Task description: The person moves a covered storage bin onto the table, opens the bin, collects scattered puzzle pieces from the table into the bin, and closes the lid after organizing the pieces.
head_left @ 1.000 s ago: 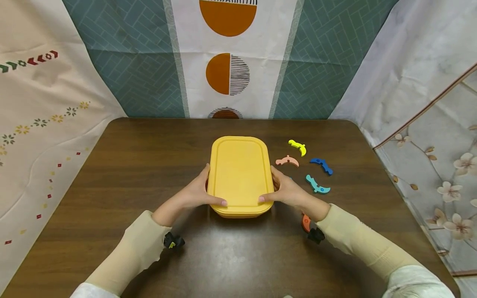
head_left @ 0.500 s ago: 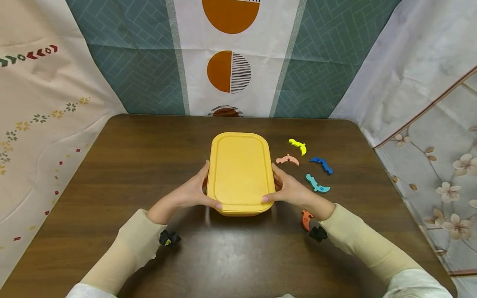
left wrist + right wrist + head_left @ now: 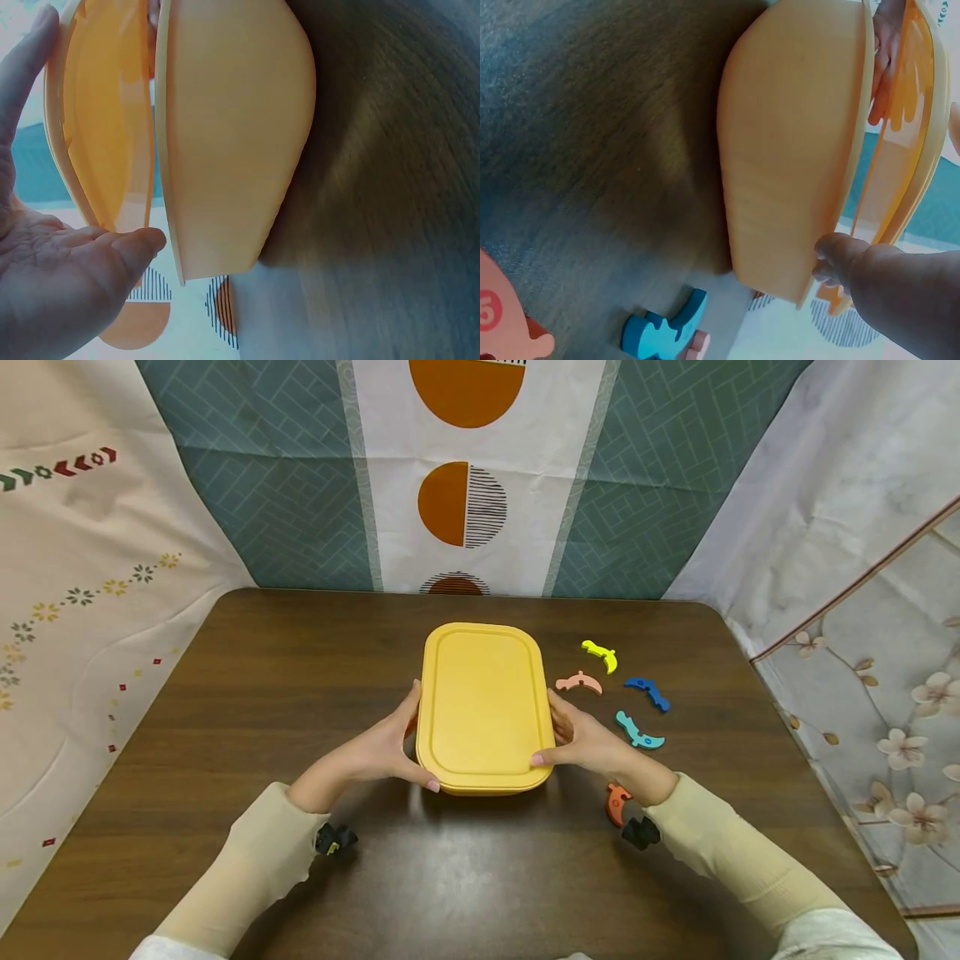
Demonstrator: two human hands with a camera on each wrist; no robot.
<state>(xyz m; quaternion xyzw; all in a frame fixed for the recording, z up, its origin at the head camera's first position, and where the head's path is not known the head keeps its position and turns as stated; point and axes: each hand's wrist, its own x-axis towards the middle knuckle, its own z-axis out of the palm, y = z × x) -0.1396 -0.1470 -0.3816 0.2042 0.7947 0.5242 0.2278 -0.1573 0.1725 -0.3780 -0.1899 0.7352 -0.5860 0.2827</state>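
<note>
Turquoise crescent [image 3: 636, 731], blue crescent [image 3: 649, 693], pink crescent [image 3: 579, 682] and yellow crescent [image 3: 600, 654] lay right of the box [image 3: 232, 135], an orange crescent [image 3: 616, 806] nearer. Raised just above the box, its lid [image 3: 486, 706] hid whatever it held, probably. Left hand [image 3: 384, 747] and right hand [image 3: 581, 739], spread wide, gripped the lid's sides. Since earlier, the left thumb had slid from lid top to near corner.

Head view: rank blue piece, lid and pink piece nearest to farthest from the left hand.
1. Lid: at the left hand, on its right.
2. Pink piece: just right of the lid.
3. Blue piece: right of the pink piece.
</note>
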